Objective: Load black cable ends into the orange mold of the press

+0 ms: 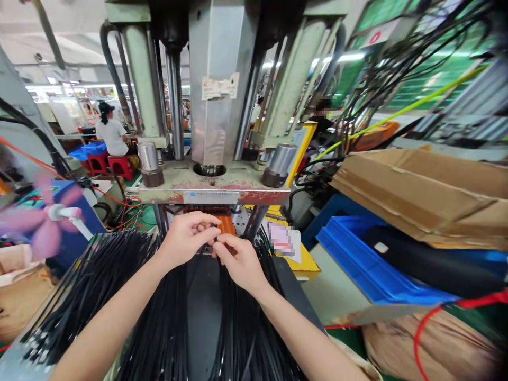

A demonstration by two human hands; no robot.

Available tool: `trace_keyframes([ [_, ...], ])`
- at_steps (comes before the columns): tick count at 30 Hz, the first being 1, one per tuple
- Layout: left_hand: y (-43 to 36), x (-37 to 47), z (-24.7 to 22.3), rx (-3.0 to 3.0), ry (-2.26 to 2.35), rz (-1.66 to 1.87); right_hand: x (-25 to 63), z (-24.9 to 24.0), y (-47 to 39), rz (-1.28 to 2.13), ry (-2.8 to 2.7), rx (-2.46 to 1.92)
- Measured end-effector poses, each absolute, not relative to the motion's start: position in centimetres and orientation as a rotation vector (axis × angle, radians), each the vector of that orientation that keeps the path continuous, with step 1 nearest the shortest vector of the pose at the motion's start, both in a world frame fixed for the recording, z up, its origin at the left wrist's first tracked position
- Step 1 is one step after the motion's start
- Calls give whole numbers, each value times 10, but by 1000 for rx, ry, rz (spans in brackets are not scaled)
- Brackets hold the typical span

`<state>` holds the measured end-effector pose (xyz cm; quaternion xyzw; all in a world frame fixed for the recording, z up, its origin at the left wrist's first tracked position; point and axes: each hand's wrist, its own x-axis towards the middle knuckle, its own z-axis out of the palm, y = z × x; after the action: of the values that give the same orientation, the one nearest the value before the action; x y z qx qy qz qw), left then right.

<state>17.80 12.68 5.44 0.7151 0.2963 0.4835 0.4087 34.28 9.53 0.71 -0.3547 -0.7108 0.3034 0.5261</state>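
My left hand and my right hand meet in front of the press, thumbs and fingertips pinched close together. Between them shows a small black piece, which looks like the end of a black cable; its exact form is too small to make out. Under and beside my forearms lie thick bundles of black cables, one on the left and another on the right. An orange block sits low inside the press, just behind my fingers.
A pink fan stands at the left. To the right are a yellow metal part, a blue bin with a black roll in it, and a cardboard box. A seated person is in the background.
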Motion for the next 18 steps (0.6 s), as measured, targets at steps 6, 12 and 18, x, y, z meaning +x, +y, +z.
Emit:
trace_keyframes([
  [6,139,200,72,1967,753,1236,343,9,97,774,-1582,-843],
  [12,165,216,96,2020,642,1552,346,-34,110,743,-1815,-1026],
  [18,174,222,100,2264,419,1550,372,-47,185,544,-1762,-1209],
])
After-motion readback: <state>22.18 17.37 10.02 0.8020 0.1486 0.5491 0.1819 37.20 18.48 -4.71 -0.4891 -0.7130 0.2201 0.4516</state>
